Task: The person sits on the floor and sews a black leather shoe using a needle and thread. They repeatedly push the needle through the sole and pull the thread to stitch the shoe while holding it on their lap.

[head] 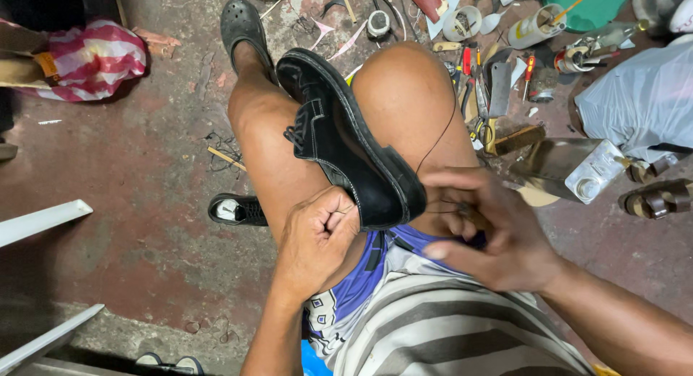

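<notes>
In the head view, a black leather shoe [346,141] lies between the person's two bare knees, its sole turned to the right and its heel end near the body. The left hand [317,239] is clenched in a fist and presses against the near left edge of the shoe, at the heel; I cannot tell if it holds something inside. The right hand [484,228] is just beside the heel on the right, its fingers pinched on a thin dark thread [440,134], which runs up over the right knee. To the far right, the floor [144,202] is crowded: a cleaver [499,87], screwdrivers [529,69], a glue tube [534,29] and a metal can [577,170] lie close together, with brown sandals [657,195] at the right edge. To the left the red floor has more open room, with only a second black shoe [234,210] near the left leg and a striped bag [94,58] far left.
</notes>
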